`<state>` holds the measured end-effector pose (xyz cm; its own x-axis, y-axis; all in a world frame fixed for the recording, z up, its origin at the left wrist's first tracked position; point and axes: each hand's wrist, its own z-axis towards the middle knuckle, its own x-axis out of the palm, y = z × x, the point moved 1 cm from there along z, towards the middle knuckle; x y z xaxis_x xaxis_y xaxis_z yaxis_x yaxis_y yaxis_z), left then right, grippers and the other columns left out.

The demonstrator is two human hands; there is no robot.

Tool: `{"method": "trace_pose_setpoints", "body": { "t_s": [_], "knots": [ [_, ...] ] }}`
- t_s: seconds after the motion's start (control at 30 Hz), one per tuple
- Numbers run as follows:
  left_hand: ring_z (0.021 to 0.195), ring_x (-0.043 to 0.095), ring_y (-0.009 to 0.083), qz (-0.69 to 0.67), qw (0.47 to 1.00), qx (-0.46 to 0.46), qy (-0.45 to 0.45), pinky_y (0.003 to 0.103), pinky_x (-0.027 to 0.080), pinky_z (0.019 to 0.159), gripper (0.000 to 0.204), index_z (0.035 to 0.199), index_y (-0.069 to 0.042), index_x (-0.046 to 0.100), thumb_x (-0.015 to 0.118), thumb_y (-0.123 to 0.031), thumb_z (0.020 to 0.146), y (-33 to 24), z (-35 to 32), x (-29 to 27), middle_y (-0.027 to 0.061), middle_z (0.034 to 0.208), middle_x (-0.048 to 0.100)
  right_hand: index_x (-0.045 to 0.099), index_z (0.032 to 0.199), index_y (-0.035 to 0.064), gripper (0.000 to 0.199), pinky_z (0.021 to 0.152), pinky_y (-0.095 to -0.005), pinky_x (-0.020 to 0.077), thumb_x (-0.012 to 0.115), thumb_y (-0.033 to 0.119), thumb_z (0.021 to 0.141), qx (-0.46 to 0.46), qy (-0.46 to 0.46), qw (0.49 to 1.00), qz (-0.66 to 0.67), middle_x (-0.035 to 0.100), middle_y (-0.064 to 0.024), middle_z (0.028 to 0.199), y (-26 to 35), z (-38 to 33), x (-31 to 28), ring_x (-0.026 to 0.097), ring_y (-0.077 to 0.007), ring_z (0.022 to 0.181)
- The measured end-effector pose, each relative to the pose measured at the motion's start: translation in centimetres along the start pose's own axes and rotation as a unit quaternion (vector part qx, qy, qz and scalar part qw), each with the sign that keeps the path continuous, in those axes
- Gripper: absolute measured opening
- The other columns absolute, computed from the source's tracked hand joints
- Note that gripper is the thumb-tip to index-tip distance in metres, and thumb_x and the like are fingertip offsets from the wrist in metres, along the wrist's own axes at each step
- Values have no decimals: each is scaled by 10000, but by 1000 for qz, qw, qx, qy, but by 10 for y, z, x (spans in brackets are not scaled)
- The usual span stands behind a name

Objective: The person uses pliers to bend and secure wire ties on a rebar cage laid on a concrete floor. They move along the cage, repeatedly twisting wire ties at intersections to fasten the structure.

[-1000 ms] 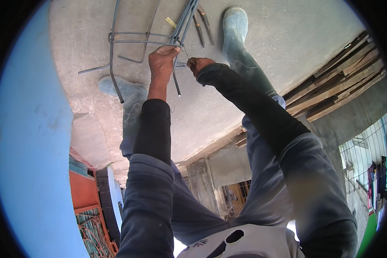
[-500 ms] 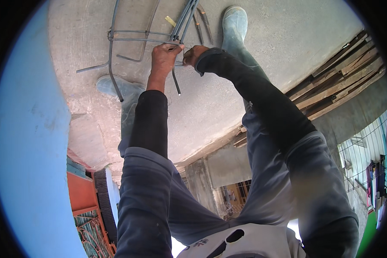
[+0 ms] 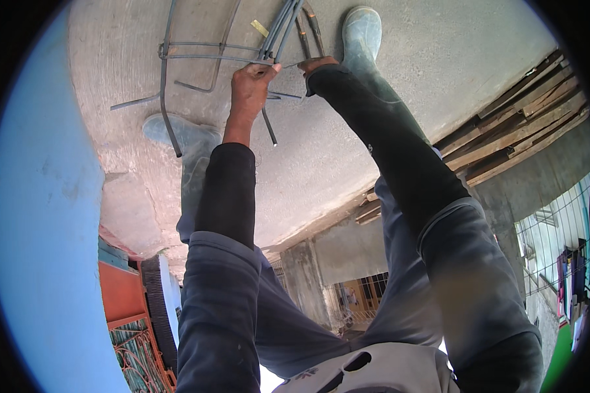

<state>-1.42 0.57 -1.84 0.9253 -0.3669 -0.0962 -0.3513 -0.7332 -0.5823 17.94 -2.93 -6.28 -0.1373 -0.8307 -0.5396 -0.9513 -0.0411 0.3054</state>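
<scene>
Rebar (image 3: 276,33) in left fingers (image 3: 274,69), wire (image 3: 291,66) perhaps in right fingers (image 3: 316,63)

The rods (image 3: 281,27) are grey, the forearm sleeves (image 3: 229,190) black, the boots (image 3: 362,33) grey-green (paler-toed), the wall (image 3: 46,196) blue.

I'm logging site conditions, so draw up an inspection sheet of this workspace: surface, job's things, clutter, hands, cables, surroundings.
Surface: rough grey concrete floor
Job's things: dark grey bent metal-rod frame; thin dark wire, faintly visible
Clutter: two slim dark tool handles with orange marks; small flat yellow strip
Hands: bare left hand pinches the frame; bare right hand near the wire, grip unclear
Cables: nothing seen
Surroundings: stacked brown wooden planks, right; smooth pale-blue wall, left; orange-red metal gate, lower left
</scene>
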Motion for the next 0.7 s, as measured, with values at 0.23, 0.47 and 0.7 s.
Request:
{"method": "trace_pose_setpoints", "body": {
  "t_s": [0.23,0.47,0.7],
  "knots": [
    [652,510,130,-12,995,-95,-3,295,416,617,475,834,21,702,637,-445,901,-2,2,1,70,713,608,490,1257,85,547,903,-428,513,687,358,826,214,-187,951,125,618,-201,1160,-6,30,-71,644,-368,1012],
    [756,584,149,-10,995,-95,25,281,428,675,512,887,-4,699,600,-506,903,1,7,-2,70,812,656,422,1289,41,625,962,-435,477,676,352,811,249,-68,955,150,557,-238,1234,-3,43,-74,569,-386,1141],
    [776,596,148,-33,992,-113,52,301,467,726,459,930,-4,683,608,-457,912,-5,8,-2,70,853,651,384,1371,3,749,980,-398,463,683,376,795,206,-157,950,172,553,-246,1229,-28,27,-62,562,-380,1152]
  ]
}}
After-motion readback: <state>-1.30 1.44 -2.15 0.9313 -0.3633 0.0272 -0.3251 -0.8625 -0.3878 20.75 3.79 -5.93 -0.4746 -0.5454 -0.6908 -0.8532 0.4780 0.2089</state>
